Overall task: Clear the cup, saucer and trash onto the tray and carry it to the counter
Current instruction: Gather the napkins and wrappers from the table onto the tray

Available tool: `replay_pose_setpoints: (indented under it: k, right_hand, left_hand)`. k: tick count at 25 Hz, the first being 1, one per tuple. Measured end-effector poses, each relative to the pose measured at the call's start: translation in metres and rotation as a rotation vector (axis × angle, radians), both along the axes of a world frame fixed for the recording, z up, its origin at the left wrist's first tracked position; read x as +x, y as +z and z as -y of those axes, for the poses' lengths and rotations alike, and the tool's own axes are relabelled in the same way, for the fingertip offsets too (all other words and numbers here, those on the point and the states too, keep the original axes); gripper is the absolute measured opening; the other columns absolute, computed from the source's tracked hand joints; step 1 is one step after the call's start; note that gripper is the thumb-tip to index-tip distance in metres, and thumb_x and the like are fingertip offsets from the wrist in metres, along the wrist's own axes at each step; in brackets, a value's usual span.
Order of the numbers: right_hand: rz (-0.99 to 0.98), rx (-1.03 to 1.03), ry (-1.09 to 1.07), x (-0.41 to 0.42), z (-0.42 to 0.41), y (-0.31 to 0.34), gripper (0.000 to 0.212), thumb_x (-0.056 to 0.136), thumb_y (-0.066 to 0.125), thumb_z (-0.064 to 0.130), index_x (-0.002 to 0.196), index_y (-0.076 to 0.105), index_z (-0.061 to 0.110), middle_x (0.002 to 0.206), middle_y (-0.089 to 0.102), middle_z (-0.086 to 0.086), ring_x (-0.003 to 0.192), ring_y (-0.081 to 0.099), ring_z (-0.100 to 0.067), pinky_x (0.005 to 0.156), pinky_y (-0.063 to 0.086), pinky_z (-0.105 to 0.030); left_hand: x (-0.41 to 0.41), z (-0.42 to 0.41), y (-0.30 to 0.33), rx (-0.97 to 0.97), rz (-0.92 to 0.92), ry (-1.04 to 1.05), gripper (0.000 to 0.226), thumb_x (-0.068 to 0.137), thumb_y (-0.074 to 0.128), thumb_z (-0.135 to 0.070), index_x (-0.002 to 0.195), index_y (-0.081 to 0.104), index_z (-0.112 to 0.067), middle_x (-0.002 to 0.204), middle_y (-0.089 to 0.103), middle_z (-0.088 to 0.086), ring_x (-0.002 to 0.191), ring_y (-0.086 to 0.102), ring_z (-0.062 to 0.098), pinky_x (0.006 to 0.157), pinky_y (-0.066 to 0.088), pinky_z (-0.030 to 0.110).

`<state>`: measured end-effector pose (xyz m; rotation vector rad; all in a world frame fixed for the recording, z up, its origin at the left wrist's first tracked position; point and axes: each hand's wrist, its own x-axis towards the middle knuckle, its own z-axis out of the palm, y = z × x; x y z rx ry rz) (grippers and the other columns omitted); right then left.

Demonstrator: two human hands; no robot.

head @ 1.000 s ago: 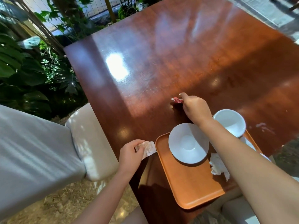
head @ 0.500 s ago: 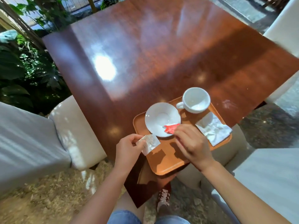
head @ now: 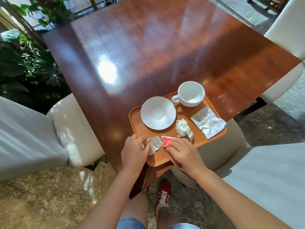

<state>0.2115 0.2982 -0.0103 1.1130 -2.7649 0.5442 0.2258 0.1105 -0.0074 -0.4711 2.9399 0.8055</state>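
An orange tray (head: 137, 119) sits at the near corner of the wooden table (head: 148, 47). On it stand a white saucer (head: 158, 112) and, behind it to the right, an empty white cup (head: 190, 93). A crumpled napkin ball (head: 183, 128) and a flat creased napkin (head: 208, 122) lie on the tray's right half. My left hand (head: 133, 153) pinches a pale paper wrapper (head: 154, 144) over the tray's near edge. Beside it, my right hand (head: 183, 153) holds a red wrapper (head: 166, 140), also over the near edge.
Cream upholstered chairs stand at the left (head: 71, 129), at the far right (head: 287, 30) and under the tray's corner (head: 227, 146). Green plants (head: 24, 63) fill the far left. My red shoe (head: 164, 195) is on the stone floor below the table corner.
Both hands have come together over the tray's near edge, carrying their wrappers. The red wrapper moved from the saucer's rim toward me. The view shifted, bringing the crumpled napkin ball into sight.
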Motion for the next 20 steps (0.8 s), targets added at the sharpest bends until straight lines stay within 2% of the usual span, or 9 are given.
replay_pose_setpoints:
  k: [2,5,6,8,10,12,14,16,20]
  right_hand:
    - [-0.031,0.011,0.026,-0.003,-0.001,0.000,0.005,0.077,0.068,0.013,0.082,0.069,0.011,0.087,0.073,-0.004,0.087,0.066,-0.023,0.077,0.052,-0.032]
    - [-0.098,0.040,0.045,-0.010,-0.014,0.003,0.018,0.084,0.054,0.020,0.093,0.067,0.011,0.098,0.070,-0.006,0.097,0.062,-0.023,0.082,0.049,-0.036]
    - [-0.126,0.027,0.003,-0.016,-0.024,0.004,0.022,0.084,0.053,0.020,0.097,0.067,0.010,0.102,0.069,-0.009,0.100,0.058,-0.024,0.083,0.048,-0.039]
    - [-0.122,-0.029,-0.237,-0.035,-0.055,0.006,0.030,0.085,0.049,0.020,0.107,0.065,0.007,0.110,0.066,-0.016,0.105,0.052,-0.027,0.084,0.048,-0.045]
    - [-0.057,0.006,-0.508,-0.051,-0.092,0.008,0.033,0.086,0.051,0.015,0.117,0.060,0.005,0.121,0.060,-0.021,0.111,0.051,-0.034,0.086,0.047,-0.050]
    - [0.050,0.100,-0.626,-0.056,-0.120,0.002,0.038,0.085,0.059,0.004,0.122,0.056,0.001,0.130,0.054,-0.025,0.114,0.051,-0.041,0.087,0.048,-0.054]
    - [0.181,0.116,-0.648,-0.053,-0.132,-0.006,0.040,0.086,0.057,0.001,0.126,0.053,0.001,0.135,0.051,-0.023,0.118,0.050,-0.041,0.091,0.047,-0.052]
    - [0.260,0.052,-0.650,-0.049,-0.131,-0.011,0.038,0.088,0.054,0.000,0.126,0.052,0.000,0.132,0.054,-0.021,0.119,0.052,-0.037,0.096,0.046,-0.047]
    - [0.267,-0.130,-0.739,-0.049,-0.118,-0.011,0.035,0.084,0.055,-0.008,0.118,0.058,-0.005,0.122,0.062,-0.022,0.113,0.058,-0.035,0.097,0.045,-0.042]
  left_hand:
    - [0.001,-0.003,-0.002,-0.045,-0.056,-0.036,0.029,0.085,0.063,-0.028,0.111,0.066,-0.015,0.106,0.065,0.002,0.099,0.053,0.018,0.066,0.054,0.033]
    - [0.010,0.000,-0.006,-0.065,-0.194,-0.159,0.040,0.081,0.068,-0.031,0.118,0.061,-0.015,0.116,0.062,0.004,0.108,0.053,0.019,0.079,0.049,0.032]
    - [0.015,0.002,-0.007,-0.074,-0.230,-0.227,0.044,0.080,0.067,-0.035,0.119,0.059,-0.016,0.119,0.060,0.004,0.111,0.051,0.019,0.084,0.046,0.033]
    - [0.027,0.001,-0.009,-0.098,-0.282,-0.426,0.048,0.077,0.064,-0.042,0.118,0.058,-0.018,0.120,0.059,0.005,0.113,0.049,0.018,0.086,0.044,0.035]
    - [0.038,-0.007,-0.015,-0.096,-0.312,-0.632,0.038,0.077,0.065,-0.038,0.108,0.062,-0.016,0.111,0.064,0.005,0.107,0.052,0.018,0.082,0.047,0.035]
    - [0.042,-0.016,-0.020,-0.061,-0.332,-0.717,0.027,0.077,0.071,-0.023,0.100,0.066,-0.012,0.100,0.067,0.004,0.095,0.059,0.019,0.074,0.051,0.031]
    - [0.039,-0.024,-0.021,-0.045,-0.344,-0.697,0.020,0.076,0.073,-0.011,0.096,0.070,-0.010,0.092,0.069,0.005,0.083,0.063,0.019,0.066,0.053,0.026]
    - [0.038,-0.028,-0.022,-0.031,-0.354,-0.665,0.013,0.079,0.069,-0.010,0.092,0.072,-0.010,0.086,0.071,0.004,0.075,0.066,0.017,0.058,0.054,0.022]
    - [0.038,-0.022,-0.023,0.011,-0.304,-0.597,0.012,0.084,0.064,-0.014,0.090,0.073,-0.010,0.081,0.071,0.003,0.068,0.066,0.017,0.049,0.056,0.027]
